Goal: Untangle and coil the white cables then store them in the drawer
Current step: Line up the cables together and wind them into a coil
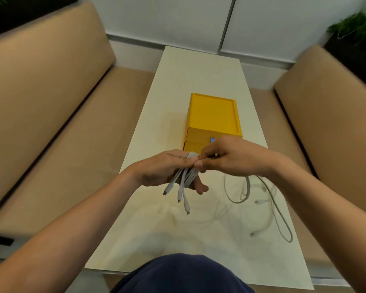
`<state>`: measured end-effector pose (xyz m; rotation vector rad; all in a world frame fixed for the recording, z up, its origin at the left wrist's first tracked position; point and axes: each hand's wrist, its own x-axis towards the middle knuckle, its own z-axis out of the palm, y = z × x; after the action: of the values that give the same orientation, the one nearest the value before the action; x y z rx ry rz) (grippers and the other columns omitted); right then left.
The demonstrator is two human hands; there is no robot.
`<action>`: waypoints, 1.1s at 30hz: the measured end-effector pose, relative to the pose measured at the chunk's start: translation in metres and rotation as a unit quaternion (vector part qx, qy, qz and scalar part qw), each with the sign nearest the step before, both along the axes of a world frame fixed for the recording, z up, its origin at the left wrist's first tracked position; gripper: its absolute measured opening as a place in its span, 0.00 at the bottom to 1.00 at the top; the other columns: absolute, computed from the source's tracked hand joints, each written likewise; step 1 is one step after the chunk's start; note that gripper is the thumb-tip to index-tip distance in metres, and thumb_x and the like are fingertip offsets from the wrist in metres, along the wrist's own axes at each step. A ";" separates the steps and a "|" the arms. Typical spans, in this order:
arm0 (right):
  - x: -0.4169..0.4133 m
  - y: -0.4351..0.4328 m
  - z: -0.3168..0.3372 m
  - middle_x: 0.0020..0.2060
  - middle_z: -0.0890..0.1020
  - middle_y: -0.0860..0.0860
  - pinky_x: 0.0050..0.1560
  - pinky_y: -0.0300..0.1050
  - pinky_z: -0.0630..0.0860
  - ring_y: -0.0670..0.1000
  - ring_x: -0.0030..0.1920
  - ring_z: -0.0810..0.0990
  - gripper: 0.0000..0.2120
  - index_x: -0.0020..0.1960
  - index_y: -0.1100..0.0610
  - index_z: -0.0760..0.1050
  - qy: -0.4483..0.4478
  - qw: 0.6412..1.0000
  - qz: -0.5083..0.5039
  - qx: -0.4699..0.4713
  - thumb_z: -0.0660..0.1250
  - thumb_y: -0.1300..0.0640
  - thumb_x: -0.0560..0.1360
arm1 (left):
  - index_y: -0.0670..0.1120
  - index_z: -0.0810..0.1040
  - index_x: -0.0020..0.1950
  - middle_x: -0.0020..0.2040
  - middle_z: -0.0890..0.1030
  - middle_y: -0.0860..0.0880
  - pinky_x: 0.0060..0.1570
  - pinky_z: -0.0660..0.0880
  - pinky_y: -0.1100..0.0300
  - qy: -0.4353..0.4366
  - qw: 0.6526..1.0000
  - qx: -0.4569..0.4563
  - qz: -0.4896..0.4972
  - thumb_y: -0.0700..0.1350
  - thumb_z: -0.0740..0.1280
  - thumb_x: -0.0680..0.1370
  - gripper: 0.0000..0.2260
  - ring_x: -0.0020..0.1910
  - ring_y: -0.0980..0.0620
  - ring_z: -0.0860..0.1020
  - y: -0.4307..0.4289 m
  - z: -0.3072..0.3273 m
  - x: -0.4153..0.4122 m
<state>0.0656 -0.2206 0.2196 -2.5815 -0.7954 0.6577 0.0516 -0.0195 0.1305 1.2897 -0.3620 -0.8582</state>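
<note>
My left hand [163, 169] holds a folded bundle of white cables [186, 176] above the white table, with three plug ends hanging down below the palm. My right hand [226, 157] pinches the top of the same bundle with thumb and fingers. More white cable [268, 199] lies loose and looped on the table to the right, under my right wrist, with its plugs apart. The yellow drawer box [213, 115] stands just behind my hands; its stacked drawers look shut and my hands hide part of their fronts.
The long white table [199, 70] runs away from me between two tan sofas [51, 102]. A white wall stands at the far end, and green plants fill the upper corners. My dark blue lap shows at the bottom edge.
</note>
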 end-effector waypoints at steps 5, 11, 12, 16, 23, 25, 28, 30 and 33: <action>0.011 -0.009 0.007 0.32 0.85 0.48 0.33 0.32 0.68 0.40 0.31 0.77 0.14 0.42 0.55 0.83 0.032 0.996 -0.033 0.070 0.77 0.45 0.73 | 0.39 0.74 0.71 0.60 0.82 0.34 0.68 0.75 0.46 0.036 0.997 -0.038 -0.052 0.49 0.57 0.85 0.20 0.63 0.36 0.80 0.000 -0.002 -0.006; 0.009 -0.007 0.014 0.33 0.86 0.52 0.47 0.45 0.76 0.43 0.37 0.81 0.12 0.42 0.58 0.85 0.082 0.984 -0.050 0.152 0.75 0.49 0.76 | 0.41 0.71 0.72 0.70 0.78 0.39 0.68 0.75 0.48 0.009 0.996 -0.024 -0.081 0.45 0.56 0.85 0.18 0.67 0.38 0.79 -0.006 0.009 -0.007; 0.009 -0.006 0.016 0.33 0.86 0.52 0.50 0.49 0.77 0.43 0.37 0.81 0.12 0.42 0.58 0.84 0.080 0.984 -0.049 0.152 0.75 0.49 0.76 | 0.41 0.71 0.72 0.69 0.79 0.40 0.68 0.76 0.48 0.007 0.997 -0.029 -0.075 0.45 0.56 0.85 0.17 0.67 0.39 0.79 -0.009 0.010 -0.009; 0.011 -0.005 0.018 0.33 0.86 0.53 0.51 0.54 0.78 0.47 0.36 0.82 0.11 0.44 0.58 0.82 0.057 0.986 -0.056 0.148 0.77 0.50 0.75 | 0.43 0.72 0.70 0.66 0.82 0.43 0.62 0.79 0.51 -0.015 0.999 -0.025 -0.042 0.47 0.57 0.84 0.16 0.66 0.41 0.80 -0.017 0.012 -0.013; 0.021 -0.022 0.018 0.37 0.87 0.52 0.37 0.45 0.71 0.49 0.35 0.76 0.10 0.45 0.56 0.86 0.081 0.986 -0.020 0.142 0.79 0.50 0.72 | 0.43 0.74 0.69 0.61 0.84 0.41 0.53 0.82 0.55 -0.061 0.996 -0.011 -0.067 0.47 0.59 0.84 0.16 0.55 0.42 0.85 -0.017 0.013 -0.015; 0.025 -0.032 0.020 0.41 0.87 0.53 0.39 0.47 0.73 0.49 0.36 0.76 0.07 0.51 0.55 0.87 0.129 0.984 0.007 0.119 0.76 0.53 0.75 | 0.44 0.74 0.69 0.60 0.84 0.42 0.53 0.83 0.55 -0.069 0.995 0.006 -0.076 0.47 0.59 0.84 0.16 0.53 0.44 0.86 -0.017 0.012 -0.017; 0.027 -0.037 0.016 0.42 0.87 0.49 0.42 0.46 0.74 0.46 0.36 0.75 0.05 0.49 0.51 0.86 0.120 0.990 0.015 0.073 0.72 0.52 0.79 | 0.44 0.74 0.70 0.58 0.85 0.41 0.48 0.82 0.57 -0.081 0.994 0.045 -0.058 0.51 0.59 0.85 0.17 0.45 0.47 0.85 -0.016 0.011 -0.017; 0.026 -0.035 0.010 0.38 0.85 0.47 0.41 0.46 0.71 0.45 0.35 0.73 0.08 0.45 0.50 0.84 0.080 0.996 0.006 0.046 0.70 0.49 0.81 | 0.43 0.74 0.70 0.57 0.85 0.40 0.44 0.79 0.57 -0.101 0.993 0.060 -0.035 0.52 0.58 0.86 0.18 0.39 0.50 0.83 -0.015 0.010 -0.015; 0.024 -0.034 0.005 0.39 0.85 0.48 0.44 0.44 0.71 0.44 0.38 0.76 0.07 0.47 0.51 0.83 0.074 0.995 -0.008 0.067 0.70 0.50 0.81 | 0.44 0.75 0.68 0.55 0.86 0.41 0.42 0.77 0.58 -0.118 0.990 0.072 -0.019 0.52 0.58 0.84 0.17 0.36 0.51 0.81 -0.013 0.011 -0.014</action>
<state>0.0893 -0.2544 0.2243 -2.3865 -0.7434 0.7537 0.0380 -0.0330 0.1412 1.5291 -0.5204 -0.7763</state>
